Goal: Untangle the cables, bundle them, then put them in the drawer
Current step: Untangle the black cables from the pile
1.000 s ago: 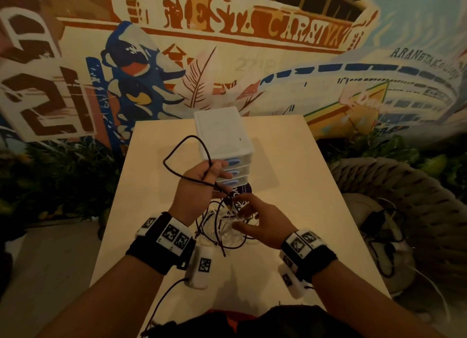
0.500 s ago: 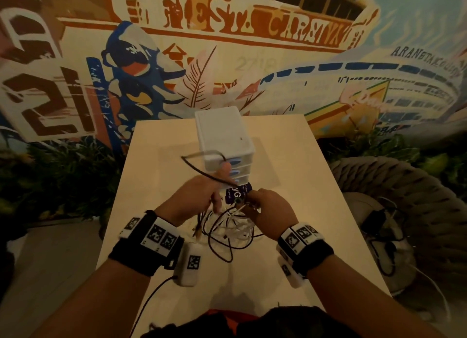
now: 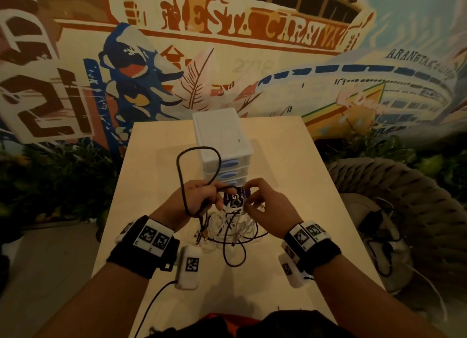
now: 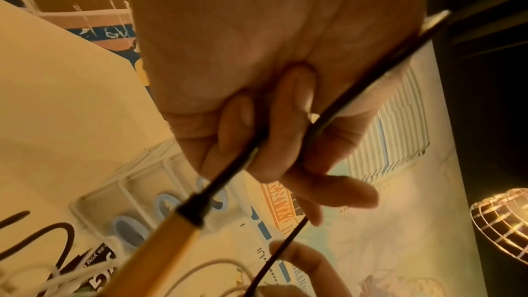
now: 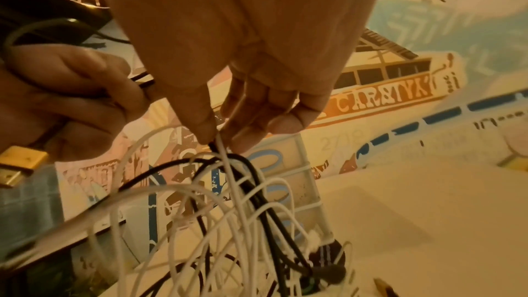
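A tangle of white and black cables (image 3: pixel 235 226) lies on the pale table (image 3: pixel 290 160) in front of a white three-drawer unit (image 3: pixel 222 140) with blue handles. My left hand (image 3: pixel 202 198) grips a black cable (image 3: pixel 182 170) that loops up past the drawers. Its gold-shelled plug (image 4: pixel 154 247) hangs below the fingers (image 4: pixel 285 121). My right hand (image 3: pixel 255 198) pinches a white cable and a black one (image 5: pixel 220 146) at the top of the tangle (image 5: pixel 243 211), which hangs from that pinch. All drawers look closed.
A small dark purple packet (image 3: pixel 236 194) lies between the hands, near the lowest drawer. A woven round chair (image 3: pixel 404 198) with dark cables on its cushion stands right of the table. A painted mural wall (image 3: pixel 227 47) rises behind, plants along its foot.
Both hands rose and came together over the tangle. The right hand now pinches strands at its top. The black loop in the left hand stands taller beside the drawers.
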Demonstrator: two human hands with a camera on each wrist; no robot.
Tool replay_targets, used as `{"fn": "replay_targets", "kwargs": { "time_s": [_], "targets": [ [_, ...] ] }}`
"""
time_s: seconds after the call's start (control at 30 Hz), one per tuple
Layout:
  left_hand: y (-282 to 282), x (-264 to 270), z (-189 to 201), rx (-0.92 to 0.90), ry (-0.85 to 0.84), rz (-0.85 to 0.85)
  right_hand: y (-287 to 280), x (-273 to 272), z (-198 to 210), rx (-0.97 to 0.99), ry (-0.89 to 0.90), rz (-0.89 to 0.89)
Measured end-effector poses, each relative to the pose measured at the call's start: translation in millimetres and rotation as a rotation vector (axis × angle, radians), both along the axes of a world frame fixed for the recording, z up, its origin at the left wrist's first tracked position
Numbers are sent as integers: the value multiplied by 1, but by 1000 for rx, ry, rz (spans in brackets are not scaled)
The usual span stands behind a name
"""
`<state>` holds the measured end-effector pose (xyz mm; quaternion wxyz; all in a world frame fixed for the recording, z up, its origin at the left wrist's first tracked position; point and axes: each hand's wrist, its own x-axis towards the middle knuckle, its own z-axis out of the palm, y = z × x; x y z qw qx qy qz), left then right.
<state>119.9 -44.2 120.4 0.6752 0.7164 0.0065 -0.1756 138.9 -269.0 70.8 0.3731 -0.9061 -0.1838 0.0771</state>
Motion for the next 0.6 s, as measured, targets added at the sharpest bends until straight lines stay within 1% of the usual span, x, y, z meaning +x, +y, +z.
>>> {"fn": "replay_targets", "kwargs": {
  "time_s": [0.13,0.27,0.37,0.43,0.53,0.6],
  "targets": [
    [3,1,0,-23,44,56,-11,-4,-10,65,90,-41],
    [6,5,-5,-27,39,41,-16,-7,-17,15,138,-66],
    [5,6,-5,-11,59,42,-14,-9,-22,-101,58,-29],
    [3,4,-3,-4,48,11,-10,-7,-25,-167,-15,-42],
    [3,0,-2,2,29,-18,-3,-1,-27,-246,-70,-53],
    [2,1,-1,13,24,21,0,4,-27,-267,-95,-42]
  ]
}}
